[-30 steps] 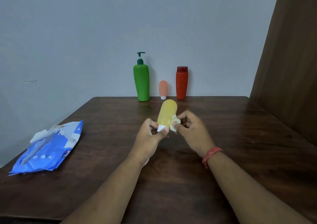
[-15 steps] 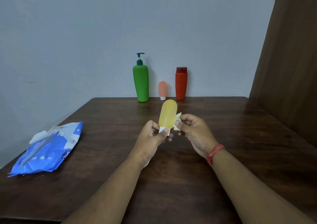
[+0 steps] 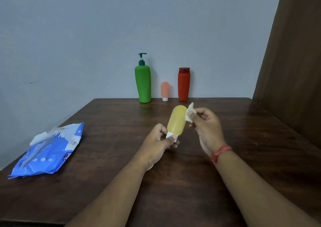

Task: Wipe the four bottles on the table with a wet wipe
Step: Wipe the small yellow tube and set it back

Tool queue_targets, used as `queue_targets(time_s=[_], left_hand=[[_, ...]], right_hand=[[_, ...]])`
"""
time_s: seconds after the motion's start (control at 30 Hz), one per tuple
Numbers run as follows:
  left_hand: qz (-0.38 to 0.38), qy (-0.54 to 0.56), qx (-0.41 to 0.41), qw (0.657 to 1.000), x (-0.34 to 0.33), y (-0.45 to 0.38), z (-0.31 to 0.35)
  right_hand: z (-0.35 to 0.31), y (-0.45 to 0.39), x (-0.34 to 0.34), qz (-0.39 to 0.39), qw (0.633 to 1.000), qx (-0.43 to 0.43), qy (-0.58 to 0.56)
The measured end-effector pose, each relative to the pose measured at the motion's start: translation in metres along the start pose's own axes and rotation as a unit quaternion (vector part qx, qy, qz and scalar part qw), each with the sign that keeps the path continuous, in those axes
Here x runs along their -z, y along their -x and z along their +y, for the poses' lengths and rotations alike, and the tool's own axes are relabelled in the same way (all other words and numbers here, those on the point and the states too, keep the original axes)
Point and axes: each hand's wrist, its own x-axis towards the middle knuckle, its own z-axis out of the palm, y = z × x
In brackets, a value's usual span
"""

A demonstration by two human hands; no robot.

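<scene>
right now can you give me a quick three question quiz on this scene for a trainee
1. True or false: the left hand pinches the small translucent yellow squeeze bottle by its white cap.
2. The crumpled white wet wipe in the right hand touches which part of that bottle? A. cap B. upper side C. nothing
3. Fill in: between the tall green pump bottle and the red flip-cap bottle stands a small ____ bottle.

Key: 1 true; 2 B; 3 peach (pale orange)
</scene>
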Motion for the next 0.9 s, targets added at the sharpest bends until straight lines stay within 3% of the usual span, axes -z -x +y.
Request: queue_targets(time_s=[0.07, 0.37, 0.57, 0.73, 0.9], left_hand=[[-0.007, -0.053, -0.003, 0.999, -0.002, 0.001, 0.001], [0.068, -0.056, -0.019, 0.996, 0.004, 0.0, 0.0], [0.027, 0.055, -0.014, 0.998, -0.001, -0.002, -0.001], [0.044, 0.113, -0.017, 0.992, 0.003, -0.003, 0.0], [0.025, 0.111, 0.0, 0.994, 0.0, -0.003, 0.0]], right_hand=[[-0.003, -0.004, 0.005, 0.024, 1.0, 0.009, -0.018], [0.01, 0.007, -0.004, -0.11, 0.986, -0.099, 0.074], [0.005, 0.004, -0.003, -0.04, 0.997, -0.048, 0.044], [0.015, 0.012, -0.009, -0.149, 0.977, -0.08, 0.132], [0.01, 0.007, -0.008, -0.059, 0.994, -0.025, 0.089]])
